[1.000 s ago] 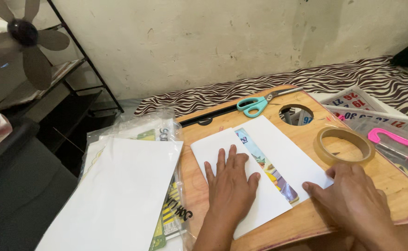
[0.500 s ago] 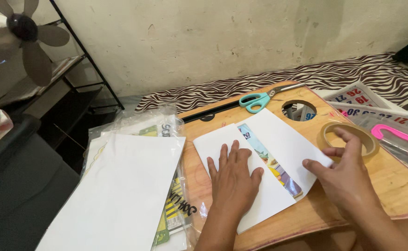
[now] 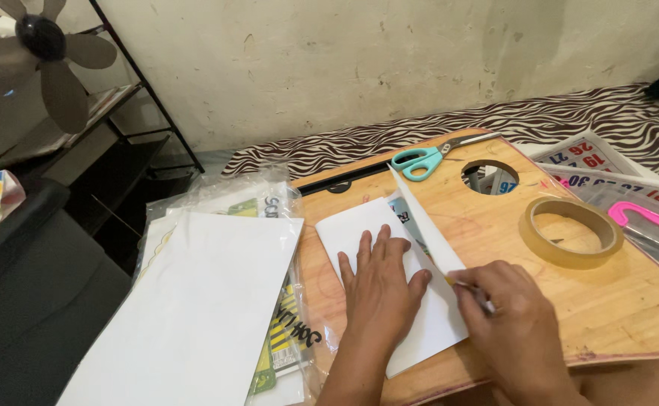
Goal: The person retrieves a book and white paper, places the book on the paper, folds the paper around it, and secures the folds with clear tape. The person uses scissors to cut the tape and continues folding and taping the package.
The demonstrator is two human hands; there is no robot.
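Pressed flat at centre frame on the white paper (image 3: 359,233) with left hand (image 3: 378,282); pinched its raised right flap with right hand (image 3: 506,323), lower right. Best folded over evenly, edges matched, before creasing. Tape roll (image 3: 570,231) lay upper right.

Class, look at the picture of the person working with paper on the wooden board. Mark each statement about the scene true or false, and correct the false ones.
1. The left hand lies flat on the white paper. True.
2. The right hand is lifting a flap of the paper. True.
3. The roll of tape sits on the person's wrist. False: it lies on the wooden board, apart from both hands.
4. The scissors have red handles. False: the handles are teal.
5. The scissors lie near the board's far edge. True.
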